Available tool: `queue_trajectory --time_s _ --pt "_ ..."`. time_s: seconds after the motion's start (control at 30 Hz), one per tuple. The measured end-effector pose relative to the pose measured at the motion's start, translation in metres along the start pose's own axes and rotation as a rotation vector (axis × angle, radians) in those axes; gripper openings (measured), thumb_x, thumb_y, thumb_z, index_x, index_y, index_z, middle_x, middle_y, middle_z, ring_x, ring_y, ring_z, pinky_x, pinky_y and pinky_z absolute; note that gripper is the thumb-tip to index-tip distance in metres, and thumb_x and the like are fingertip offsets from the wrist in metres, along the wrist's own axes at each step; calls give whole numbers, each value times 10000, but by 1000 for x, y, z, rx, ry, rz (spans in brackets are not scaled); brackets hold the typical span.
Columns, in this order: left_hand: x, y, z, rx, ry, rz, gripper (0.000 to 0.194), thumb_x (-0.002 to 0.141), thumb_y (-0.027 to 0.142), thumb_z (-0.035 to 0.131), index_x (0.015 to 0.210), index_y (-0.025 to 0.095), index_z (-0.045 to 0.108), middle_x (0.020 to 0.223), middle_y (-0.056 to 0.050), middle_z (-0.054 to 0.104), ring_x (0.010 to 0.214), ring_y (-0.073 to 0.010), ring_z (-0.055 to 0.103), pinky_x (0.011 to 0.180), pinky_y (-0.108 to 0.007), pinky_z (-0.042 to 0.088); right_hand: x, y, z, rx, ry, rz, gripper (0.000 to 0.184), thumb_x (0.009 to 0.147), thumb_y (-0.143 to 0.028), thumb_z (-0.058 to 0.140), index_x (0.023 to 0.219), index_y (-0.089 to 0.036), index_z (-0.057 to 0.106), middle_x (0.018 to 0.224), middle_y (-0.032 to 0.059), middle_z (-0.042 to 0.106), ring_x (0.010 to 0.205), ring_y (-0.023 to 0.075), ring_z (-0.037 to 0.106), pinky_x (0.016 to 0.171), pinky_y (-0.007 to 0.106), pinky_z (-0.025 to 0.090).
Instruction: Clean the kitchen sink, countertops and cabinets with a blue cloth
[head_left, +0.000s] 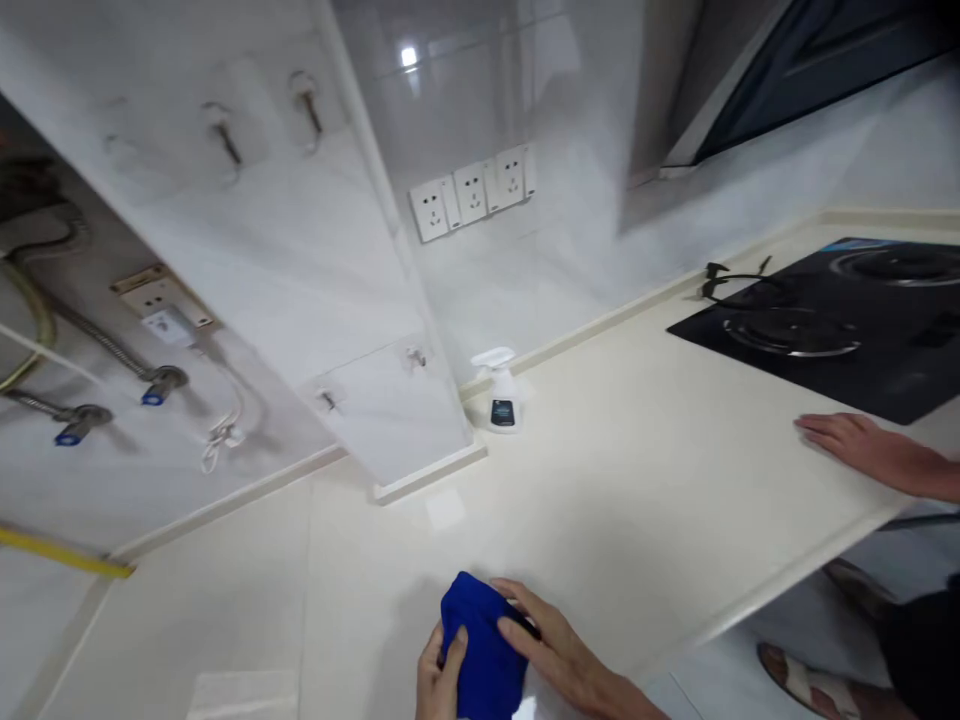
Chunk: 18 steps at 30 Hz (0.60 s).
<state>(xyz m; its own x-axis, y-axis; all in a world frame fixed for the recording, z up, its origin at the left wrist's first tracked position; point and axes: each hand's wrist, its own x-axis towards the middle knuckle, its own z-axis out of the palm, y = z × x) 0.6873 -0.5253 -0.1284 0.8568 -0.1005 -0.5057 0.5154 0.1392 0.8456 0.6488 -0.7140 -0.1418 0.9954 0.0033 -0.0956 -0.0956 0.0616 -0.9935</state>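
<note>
A blue cloth (480,650), bunched up, lies on the cream countertop (637,500) near its front edge at the bottom of the view. My left hand (437,680) grips the cloth's left side; only the thumb and part of the hand show. My right hand (559,655) reaches in from the lower right, and its fingers curl over the top and right side of the cloth. Both hands are closed on it.
A small white spray bottle (501,395) stands at the wall corner. A black gas hob (847,320) is set in the counter at right. Another person's hand (862,450) rests flat beside it, their sandalled foot (799,680) below. Wall sockets (472,195) and pipe valves (161,385) are on the walls.
</note>
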Motion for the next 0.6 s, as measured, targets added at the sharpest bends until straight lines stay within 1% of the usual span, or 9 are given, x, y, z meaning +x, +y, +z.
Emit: queue_trajectory --time_s 0.07,0.13,0.2,0.27,0.33,0.4,0.43,0.5,0.6 --pt "4 1 22 162 0 95 595 672 553 846 1160 224 760 1180 -117 752 1219 -350 635 1109 -454 467 -2 -2 -8 -2 -24 -29 635 915 -632 631 1419 -258 535 1400 96 545 1266 295 516 1118 417 400" --pt "5 0 38 301 -53 184 599 689 537 836 1193 226 748 1249 -118 723 1262 -350 603 1148 -447 428 -1 -2 -11 43 -36 2 635 903 -646 637 1367 -219 566 1262 102 630 1148 296 588 1017 410 475" --pt "7 -2 49 397 -149 242 642 687 500 847 1253 223 718 1318 -129 685 1292 -349 577 1174 -443 397 4 2 -11 105 16 48 644 881 -711 609 1241 -178 631 1072 93 688 1001 295 634 884 395 520" --pt "11 1 52 446 -247 221 704 681 486 855 1312 227 680 1386 -139 639 1316 -354 559 1182 -464 387 10 6 -14 179 83 88 682 842 -786 580 1086 -157 678 969 90 697 946 302 640 834 390 515" --pt "15 11 48 452 -354 152 718 689 491 851 1333 234 664 1434 -142 600 1355 -359 526 1196 -489 366 15 8 -23 274 120 164 725 780 -856 570 923 -155 685 875 86 689 885 303 644 791 386 507" --pt "20 28 37 438 -443 105 660 715 492 835 1307 244 684 1442 -137 591 1386 -358 496 1212 -502 338 17 6 -38 336 161 222 736 712 -897 592 816 -170 651 780 67 661 802 285 637 728 368 494" --pt "23 39 31 427 -473 92 631 725 484 830 1294 250 692 1445 -130 589 1404 -353 476 1219 -500 326 17 4 -46 332 208 220 732 691 -904 605 790 -179 631 752 56 645 766 270 626 701 357 484" --pt "29 60 19 404 -511 58 603 730 468 832 1281 261 698 1456 -123 581 1425 -347 449 1215 -492 331 16 -3 -60 279 290 168 711 687 -899 613 766 -193 600 725 35 617 715 237 596 662 333 459" --pt "42 85 5 387 -612 -6 641 742 467 820 1330 271 657 1458 -129 581 1399 -347 483 1178 -482 385 18 -12 -67 139 328 92 677 751 -878 549 710 -202 542 674 12 558 651 196 530 611 310 405"
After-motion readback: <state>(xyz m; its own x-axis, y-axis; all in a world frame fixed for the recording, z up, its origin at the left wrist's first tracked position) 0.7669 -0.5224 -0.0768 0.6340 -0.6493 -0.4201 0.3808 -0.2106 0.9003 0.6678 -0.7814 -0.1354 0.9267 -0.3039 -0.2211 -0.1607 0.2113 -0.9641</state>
